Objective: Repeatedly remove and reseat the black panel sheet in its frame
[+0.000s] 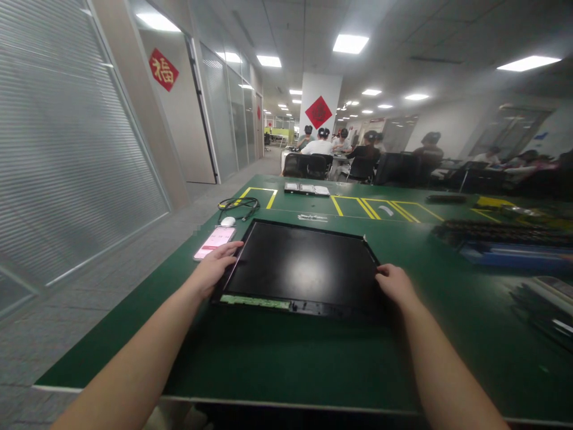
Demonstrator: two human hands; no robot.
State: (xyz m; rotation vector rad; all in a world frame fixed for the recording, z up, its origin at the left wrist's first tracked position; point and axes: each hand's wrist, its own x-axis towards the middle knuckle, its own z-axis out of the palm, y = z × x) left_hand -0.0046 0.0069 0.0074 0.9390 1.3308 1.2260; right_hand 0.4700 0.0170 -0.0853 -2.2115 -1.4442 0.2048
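Two bare hands take a flat black panel (pixel 302 266) by its sides: the left hand (pixel 215 267) lies on the left edge with fingers spread over the frame, and the right hand (pixel 394 283) curls its grip around the right edge near the near corner. Each hand is grasping the panel.

The panel is a thin dark screen with a glossy face that catches the ceiling lights, a narrow black frame, and a strip of green circuit board (pixel 255 301) bared along its near edge. It lies flat on the table (pixel 277 352), in the middle of the near half.

The table has a green mat marked with yellow lines. Just left of the panel lies a phone (pixel 215 242) with a lit pink screen, with a white mouse (pixel 228 221) and a coiled cable (pixel 238 206) beyond it. Far off, people sit in an office with glass walls and ceiling lights.

The panel's long axis runs left to right, its face up.
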